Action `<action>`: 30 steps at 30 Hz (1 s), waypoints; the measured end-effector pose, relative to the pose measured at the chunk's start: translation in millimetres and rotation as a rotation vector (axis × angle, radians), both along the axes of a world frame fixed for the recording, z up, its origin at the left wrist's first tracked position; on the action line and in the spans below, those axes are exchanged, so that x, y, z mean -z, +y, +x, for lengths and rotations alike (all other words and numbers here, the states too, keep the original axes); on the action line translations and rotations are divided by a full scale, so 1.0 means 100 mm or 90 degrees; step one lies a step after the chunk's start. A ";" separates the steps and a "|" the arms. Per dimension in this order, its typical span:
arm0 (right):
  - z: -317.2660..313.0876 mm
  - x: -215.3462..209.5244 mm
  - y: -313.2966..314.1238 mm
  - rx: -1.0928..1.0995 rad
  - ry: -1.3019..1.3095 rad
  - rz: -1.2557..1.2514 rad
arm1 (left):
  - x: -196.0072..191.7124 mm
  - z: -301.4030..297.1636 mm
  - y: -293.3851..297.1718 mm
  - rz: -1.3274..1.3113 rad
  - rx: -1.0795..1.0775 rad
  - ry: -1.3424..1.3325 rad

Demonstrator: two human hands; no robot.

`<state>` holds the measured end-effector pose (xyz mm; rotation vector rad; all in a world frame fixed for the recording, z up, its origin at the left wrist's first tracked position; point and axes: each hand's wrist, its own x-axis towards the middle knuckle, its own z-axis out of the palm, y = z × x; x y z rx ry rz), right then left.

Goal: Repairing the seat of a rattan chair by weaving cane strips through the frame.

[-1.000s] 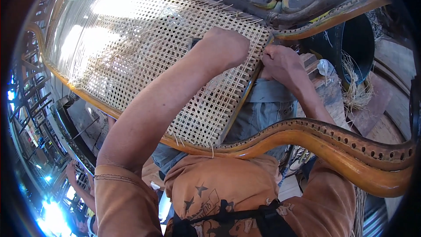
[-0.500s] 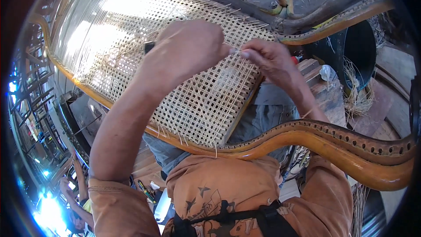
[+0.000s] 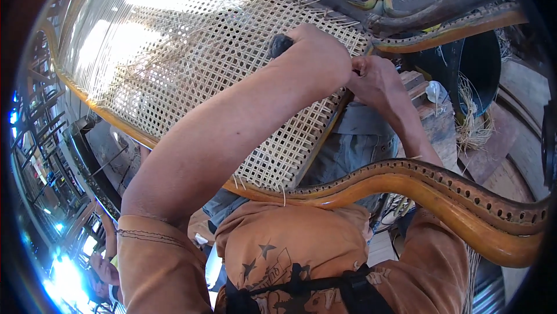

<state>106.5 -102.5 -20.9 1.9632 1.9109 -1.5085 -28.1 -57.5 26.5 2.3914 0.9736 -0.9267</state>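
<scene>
A woven cane panel (image 3: 261, 166) with an open lattice is stretched in a curved wooden frame (image 3: 331, 199). My left hand (image 3: 319, 53) reaches across to the panel's right edge, closed round a tool with a dark, rounded handle (image 3: 281, 45); its working end is hidden. Against it, at the same edge, is my right hand (image 3: 377, 79) with curled fingers. The left hand covers its fingertips, so what they pinch cannot be seen. Loose cane ends stick out along the panel's far edge.
A dark bucket (image 3: 478, 70) and a bundle of loose cane strands (image 3: 473, 125) are at the right. The frame's curved arm with a row of holes (image 3: 464, 198) crosses in front of my right arm. Another person's hand (image 3: 104, 267) shows at lower left.
My left hand has moved right, with the dark-handled tool, up against my right hand. The right hand has shifted slightly right. The thin strand between the fingertips is no longer visible.
</scene>
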 end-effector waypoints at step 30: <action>0.14 0.23 0.00 -0.368 0.054 0.434 | -0.27 -0.79 -0.05 -0.085 -0.366 0.100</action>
